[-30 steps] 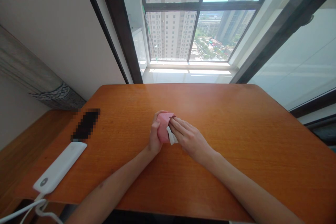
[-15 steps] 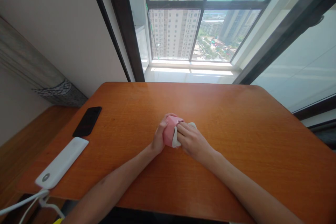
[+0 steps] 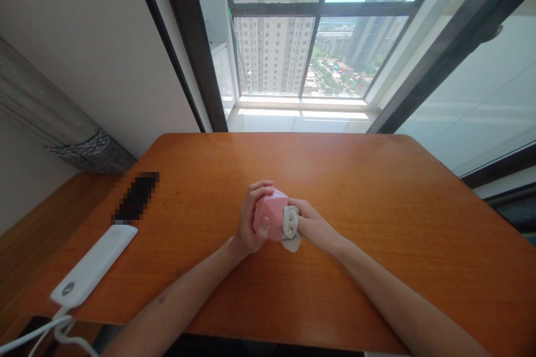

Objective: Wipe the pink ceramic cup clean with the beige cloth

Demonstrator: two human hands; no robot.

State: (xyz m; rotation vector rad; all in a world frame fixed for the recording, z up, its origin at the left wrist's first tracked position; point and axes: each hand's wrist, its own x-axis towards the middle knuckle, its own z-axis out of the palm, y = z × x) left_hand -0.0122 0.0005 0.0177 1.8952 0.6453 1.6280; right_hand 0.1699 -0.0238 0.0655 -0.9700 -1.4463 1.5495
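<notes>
My left hand (image 3: 248,224) is closed around a pink faceted object (image 3: 273,216), with fingers over its top and the thumb on the near side. What kind of object it is I cannot tell. Bunched against its right side is a white cloth (image 3: 290,225), its lower end hanging loose. My right hand (image 3: 310,224) grips the cloth from the right, and some of its fingers are hidden behind the cloth and the pink object. Both hands are over the middle of the brown wooden table (image 3: 360,189).
On the table's left side lies a long white device (image 3: 97,263) with white cables (image 3: 62,324) at its near end. A dark, pixelated flat item (image 3: 137,198) lies just beyond it. A window (image 3: 299,56) stands behind the far edge, and a curtain (image 3: 79,122) hangs at the left.
My left hand has turned the pink object and now wraps further over it. My right hand has shifted slightly right and down, and more of the bunched cloth shows. The view has moved a little.
</notes>
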